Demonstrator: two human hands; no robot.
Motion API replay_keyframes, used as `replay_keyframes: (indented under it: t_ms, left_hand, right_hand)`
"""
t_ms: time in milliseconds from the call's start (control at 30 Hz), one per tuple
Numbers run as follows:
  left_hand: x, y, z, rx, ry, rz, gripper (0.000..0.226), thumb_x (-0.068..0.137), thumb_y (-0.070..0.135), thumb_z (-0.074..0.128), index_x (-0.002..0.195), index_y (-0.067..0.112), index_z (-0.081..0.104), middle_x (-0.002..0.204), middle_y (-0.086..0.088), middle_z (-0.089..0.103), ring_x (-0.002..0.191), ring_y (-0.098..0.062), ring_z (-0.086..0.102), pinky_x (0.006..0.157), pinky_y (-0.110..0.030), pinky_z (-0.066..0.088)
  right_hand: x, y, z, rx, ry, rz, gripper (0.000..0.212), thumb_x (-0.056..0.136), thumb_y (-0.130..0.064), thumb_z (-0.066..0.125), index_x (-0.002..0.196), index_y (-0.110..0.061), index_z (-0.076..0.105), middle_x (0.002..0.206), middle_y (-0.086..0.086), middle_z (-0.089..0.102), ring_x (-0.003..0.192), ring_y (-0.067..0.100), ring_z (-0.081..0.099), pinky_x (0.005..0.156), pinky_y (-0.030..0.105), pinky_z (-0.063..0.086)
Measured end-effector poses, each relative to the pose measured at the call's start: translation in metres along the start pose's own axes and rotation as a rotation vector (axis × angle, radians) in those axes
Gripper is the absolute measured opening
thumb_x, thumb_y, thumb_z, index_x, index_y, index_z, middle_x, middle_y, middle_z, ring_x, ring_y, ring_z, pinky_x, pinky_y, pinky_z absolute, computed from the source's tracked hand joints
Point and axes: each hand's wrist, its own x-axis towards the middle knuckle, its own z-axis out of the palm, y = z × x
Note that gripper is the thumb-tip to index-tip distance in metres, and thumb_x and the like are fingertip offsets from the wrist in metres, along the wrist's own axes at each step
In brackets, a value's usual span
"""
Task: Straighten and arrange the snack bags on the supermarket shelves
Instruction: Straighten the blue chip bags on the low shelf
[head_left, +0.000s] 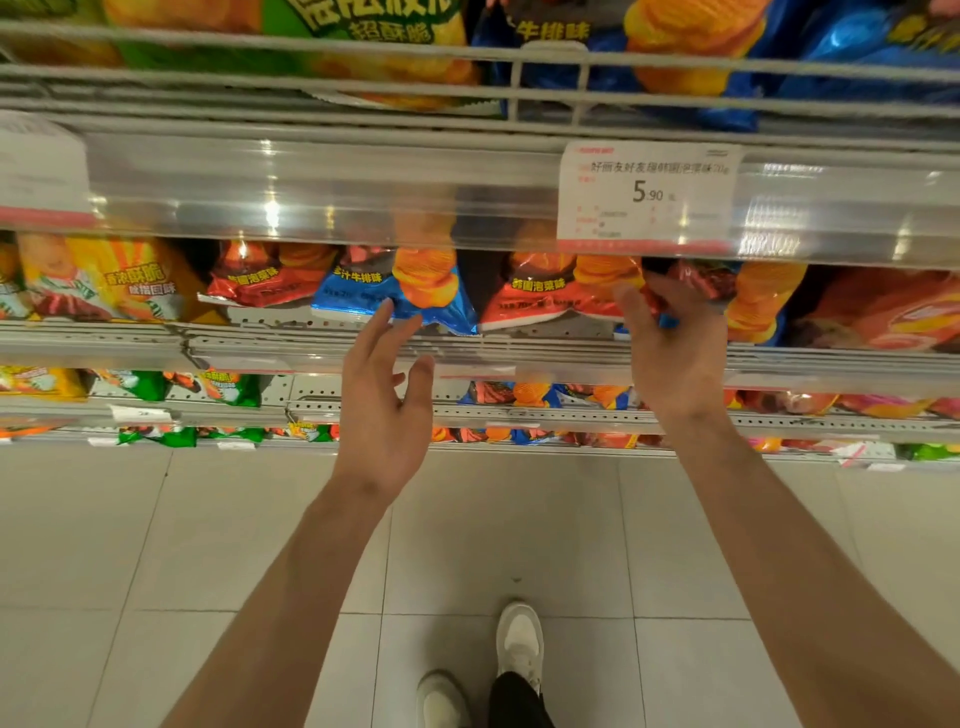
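While right hand (675, 343) grips red chip bag (701, 283) at frame centre-right | left hand (384, 410) open, touching blue chip bag (395, 296) | risk: tugging may drag neighbouring bags off shelf (519, 345)

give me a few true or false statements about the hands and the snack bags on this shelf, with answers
1. The right hand grips a bag on the shelf. True.
2. The left hand holds the blue bag. False: its fingers are open, with only the fingertips near the bag's lower edge.
3. The price tag reads 5.90. True.
4. The blue bag sits between two red bags. True.
5. The floor is carpeted. False: it is pale tile.
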Motion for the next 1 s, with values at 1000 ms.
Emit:
replay_keyframes:
  t_ms: [1000]
  left_hand:
    - [-0.038,0.011,-0.027,-0.464,-0.208,-0.294,0.063,0.073,0.048,0.087,0.129,0.039,0.061,0.113,0.017,0.075,0.102,-0.003,0.071,0.072,-0.015,0.057]
  right_hand:
    - [-0.107,-0.008,0.002,0.491,-0.559,0.359,0.05,0.086,-0.047,0.075,0.131,-0.026,0.063,0.125,-0.009,0.073,0.118,0.009,0.068,0.095,0.028,0.056]
